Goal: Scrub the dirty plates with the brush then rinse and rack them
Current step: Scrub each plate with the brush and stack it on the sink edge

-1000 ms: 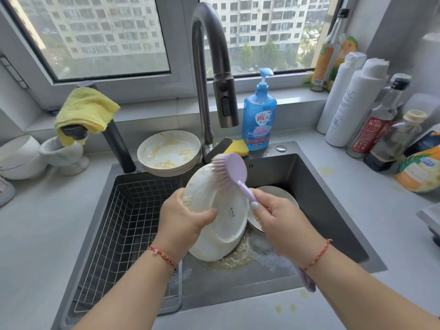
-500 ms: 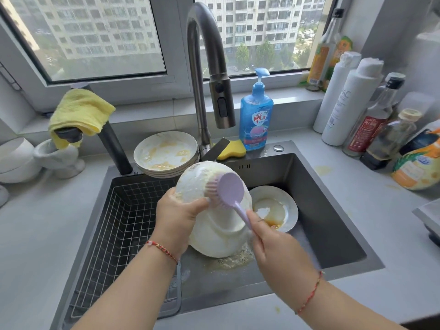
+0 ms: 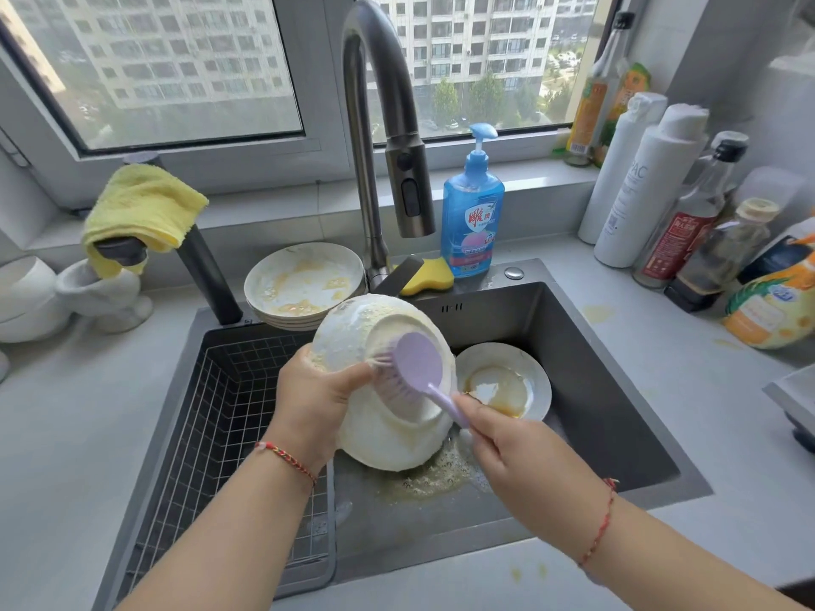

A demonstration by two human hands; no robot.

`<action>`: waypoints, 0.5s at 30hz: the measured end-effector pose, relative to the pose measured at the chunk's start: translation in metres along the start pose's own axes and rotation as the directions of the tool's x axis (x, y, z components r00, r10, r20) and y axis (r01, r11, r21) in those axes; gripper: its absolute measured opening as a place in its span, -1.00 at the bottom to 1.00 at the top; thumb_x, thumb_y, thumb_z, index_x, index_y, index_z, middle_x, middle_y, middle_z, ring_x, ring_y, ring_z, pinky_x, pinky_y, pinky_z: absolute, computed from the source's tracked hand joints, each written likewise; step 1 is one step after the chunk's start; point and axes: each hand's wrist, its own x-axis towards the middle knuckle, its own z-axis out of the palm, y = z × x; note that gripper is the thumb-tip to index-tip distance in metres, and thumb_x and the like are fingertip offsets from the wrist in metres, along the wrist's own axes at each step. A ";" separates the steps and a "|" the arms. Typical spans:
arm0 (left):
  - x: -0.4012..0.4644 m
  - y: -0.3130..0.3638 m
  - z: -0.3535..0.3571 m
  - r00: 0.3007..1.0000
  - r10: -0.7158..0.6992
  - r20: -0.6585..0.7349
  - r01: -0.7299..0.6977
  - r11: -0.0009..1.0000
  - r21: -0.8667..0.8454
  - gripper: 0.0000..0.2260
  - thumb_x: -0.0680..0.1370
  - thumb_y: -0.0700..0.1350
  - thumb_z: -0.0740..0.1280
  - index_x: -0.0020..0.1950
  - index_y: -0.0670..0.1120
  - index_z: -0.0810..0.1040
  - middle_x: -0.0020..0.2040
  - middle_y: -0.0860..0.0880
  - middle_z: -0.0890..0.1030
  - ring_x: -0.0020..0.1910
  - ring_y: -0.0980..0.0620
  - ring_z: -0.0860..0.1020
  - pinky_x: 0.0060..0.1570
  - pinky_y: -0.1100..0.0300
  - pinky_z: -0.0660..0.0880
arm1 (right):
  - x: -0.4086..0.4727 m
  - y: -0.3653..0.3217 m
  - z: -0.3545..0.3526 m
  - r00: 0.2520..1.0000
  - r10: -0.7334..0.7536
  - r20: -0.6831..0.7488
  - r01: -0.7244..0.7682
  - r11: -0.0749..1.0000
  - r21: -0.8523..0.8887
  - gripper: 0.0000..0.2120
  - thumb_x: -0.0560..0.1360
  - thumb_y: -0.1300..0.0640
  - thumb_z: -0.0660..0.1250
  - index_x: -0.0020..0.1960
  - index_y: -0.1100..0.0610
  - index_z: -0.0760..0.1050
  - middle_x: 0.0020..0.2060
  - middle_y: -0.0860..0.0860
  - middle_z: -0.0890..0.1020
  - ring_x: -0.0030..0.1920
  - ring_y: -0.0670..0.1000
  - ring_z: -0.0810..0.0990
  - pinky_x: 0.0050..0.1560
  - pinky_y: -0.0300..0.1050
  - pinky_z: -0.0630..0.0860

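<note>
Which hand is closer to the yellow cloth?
Left. The left hand grips the plate over the sink, below and right of the cloth. The right hand holds the brush farther right.

A glossy white ceramic plate (image 3: pixel 375 438) filmed with suds meets a matt lilac plastic brush (image 3: pixel 416 368) over a brushed dark-metal sink (image 3: pixel 586 381), beside a wire rack (image 3: pixel 229 416), fluffy yellow cloth (image 3: pixel 141 209) and smooth grey surface (image 3: pixel 688 390).
</note>
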 end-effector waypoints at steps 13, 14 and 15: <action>0.001 0.001 0.007 0.999 -0.018 0.040 0.019 0.999 -0.034 -0.58 0.27 -0.39 0.55 0.07 -0.17 0.60 -0.03 -0.20 0.69 -0.03 -0.24 0.67 -0.07 -0.16 0.62 | 0.019 0.001 -0.013 0.997 0.040 -0.062 -0.048 0.991 -0.124 -0.51 0.64 0.04 0.05 0.34 -0.45 -0.06 -0.23 0.11 0.61 -0.34 0.04 0.48 -0.38 -0.18 0.29; 0.002 0.002 0.007 0.999 -0.016 0.041 0.018 0.999 -0.044 -0.50 0.18 -0.37 0.59 0.09 -0.18 0.60 -0.03 -0.20 0.70 -0.04 -0.23 0.67 -0.10 -0.14 0.63 | 0.013 -0.002 -0.011 0.999 0.021 -0.031 -0.025 0.992 -0.123 -0.51 0.64 0.04 0.06 0.31 -0.48 -0.06 -0.24 0.10 0.61 -0.34 0.03 0.46 -0.37 -0.19 0.28; 0.003 0.004 0.005 0.999 -0.018 0.038 0.020 0.998 -0.054 -0.43 0.11 -0.34 0.60 0.10 -0.19 0.60 -0.03 -0.19 0.70 -0.04 -0.23 0.68 -0.12 -0.13 0.63 | 0.007 -0.004 -0.010 1.000 0.015 -0.002 -0.015 0.992 -0.122 -0.50 0.63 0.05 0.05 0.32 -0.50 -0.04 -0.20 0.06 0.63 -0.32 0.01 0.48 -0.35 -0.20 0.29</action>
